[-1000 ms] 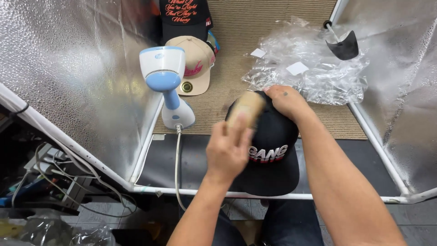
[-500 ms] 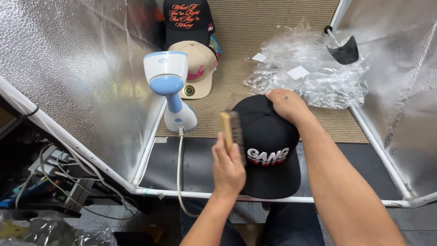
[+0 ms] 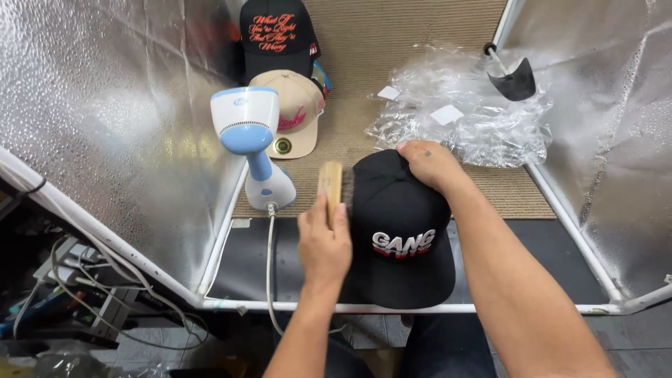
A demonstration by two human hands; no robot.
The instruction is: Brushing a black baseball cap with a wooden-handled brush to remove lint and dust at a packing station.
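Black cap point(image 3: 400, 231) lies on the tan mat point(image 3: 420, 28) near its front edge, between foil walls point(image 3: 105, 105). Right hand point(image 3: 428, 164) grips its crown; left hand point(image 3: 324, 241) clasps a wooden brush point(image 3: 330, 183) against its side. A steamer point(image 3: 250, 140) stands just left. The bristles are hard to make out, and both forearms run out of view.

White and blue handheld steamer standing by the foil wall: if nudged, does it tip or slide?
The steamer probably tips rather than slides: its wide head sits high on a narrow blue neck over a small base. The woven mat under it looks grippy, which likely resists sliding. Its cord trails off the front edge, so a tug there could pull it over.
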